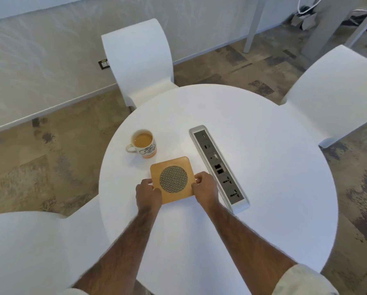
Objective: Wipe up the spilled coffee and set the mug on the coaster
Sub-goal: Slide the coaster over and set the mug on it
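— Head view: what do we make of our two hands?

— Our left hand (148, 193) curls its grip on the near-left corner of the coaster (173, 180), fingers pinching the edge. Our right hand (204, 189) does the same at the right edge, thumb and fingers pressed on the rim. So the coaster lies flat between the two grips, touching both.

— And the coaster itself?

— Square, tan, with a round mesh disc in the middle. It rests on the white round table (252, 188).

— Where do we see the mug (143, 143)?

— Upright on the table, beyond the coaster and to the left, near it but apart, clear of both hands. Its handle points left and it holds light brown coffee.

— Anything beside us?

— A long grey socket strip (218, 167) is set into the table just right of our right hand. White chairs (135, 58) ring the table.
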Available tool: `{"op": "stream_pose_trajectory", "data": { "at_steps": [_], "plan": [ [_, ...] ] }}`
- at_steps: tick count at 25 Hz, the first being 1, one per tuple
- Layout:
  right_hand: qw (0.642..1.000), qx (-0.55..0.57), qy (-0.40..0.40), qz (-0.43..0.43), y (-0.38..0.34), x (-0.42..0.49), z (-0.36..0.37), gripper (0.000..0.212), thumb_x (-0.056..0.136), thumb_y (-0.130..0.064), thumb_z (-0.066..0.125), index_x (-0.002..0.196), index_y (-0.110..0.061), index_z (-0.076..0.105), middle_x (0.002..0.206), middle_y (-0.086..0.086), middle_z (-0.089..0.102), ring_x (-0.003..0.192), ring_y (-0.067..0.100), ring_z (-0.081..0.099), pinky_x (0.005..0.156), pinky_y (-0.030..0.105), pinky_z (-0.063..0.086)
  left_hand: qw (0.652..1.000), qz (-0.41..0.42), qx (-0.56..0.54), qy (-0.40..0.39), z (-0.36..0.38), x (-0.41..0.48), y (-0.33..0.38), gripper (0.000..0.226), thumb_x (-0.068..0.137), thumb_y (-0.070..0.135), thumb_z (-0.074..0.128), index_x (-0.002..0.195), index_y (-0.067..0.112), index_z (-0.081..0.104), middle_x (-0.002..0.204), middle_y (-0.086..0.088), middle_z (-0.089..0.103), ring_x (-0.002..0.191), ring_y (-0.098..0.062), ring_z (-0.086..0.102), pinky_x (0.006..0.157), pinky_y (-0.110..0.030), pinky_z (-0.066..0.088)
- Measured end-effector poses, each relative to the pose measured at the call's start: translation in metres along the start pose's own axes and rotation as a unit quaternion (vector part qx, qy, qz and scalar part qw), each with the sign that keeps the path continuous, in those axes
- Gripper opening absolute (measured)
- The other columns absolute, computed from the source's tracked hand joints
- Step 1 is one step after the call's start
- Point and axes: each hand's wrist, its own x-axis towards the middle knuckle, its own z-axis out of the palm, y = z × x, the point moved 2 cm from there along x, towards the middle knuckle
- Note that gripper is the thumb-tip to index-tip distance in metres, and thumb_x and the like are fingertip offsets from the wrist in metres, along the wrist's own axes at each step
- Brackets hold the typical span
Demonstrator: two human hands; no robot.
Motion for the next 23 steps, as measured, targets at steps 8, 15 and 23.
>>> {"op": "stream_pose_trajectory", "data": {
  "at_steps": [8, 15, 23],
  "plan": [
    [0.998, -0.059, -0.021, 0.008, -0.001, 0.000, 0.028, 0.030, 0.079, -0.005, 0.058, 0.106, -0.015, 0.068, 0.100, -0.003, 0.069, 0.086, 0.016, 0.065, 0.060, 0.026, 0.045, 1.000, -0.004, 0.004, -0.003, 0.002, 0.019, -0.039, 0.054, 0.068, 0.011, 0.048, 0.118, 0.016, 0.066, 0.114, -0.010, 0.067, 0.097, -0.033, 0.068, 0.081, -0.048, 0.060],
    [0.994, -0.107, 0.004, -0.010, 0.004, 0.008, 0.029, 0.020, 0.078, -0.008, 0.057, 0.093, -0.013, 0.069, 0.089, 0.003, 0.069, 0.082, 0.024, 0.067, 0.064, 0.034, 0.054, 0.997, 0.040, 0.055, -0.032, 0.010, 0.007, -0.028, 0.045, 0.079, 0.009, 0.053, 0.124, 0.012, 0.061, 0.114, -0.010, 0.051, 0.106, -0.037, 0.058, 0.088, -0.050, 0.055],
    [0.977, -0.197, 0.041, -0.066, -0.004, 0.006, 0.033, 0.027, 0.092, -0.027, 0.061, 0.114, -0.014, 0.067, 0.109, 0.008, 0.067, 0.101, 0.027, 0.063, 0.083, 0.042, 0.057, 0.999, 0.047, 0.012, -0.018, 0.002, 0.004, -0.013, 0.054, 0.100, 0.025, 0.053, 0.150, 0.007, 0.041, 0.142, -0.016, 0.044, 0.132, -0.035, 0.048, 0.104, -0.042, 0.041]
  ]
}}
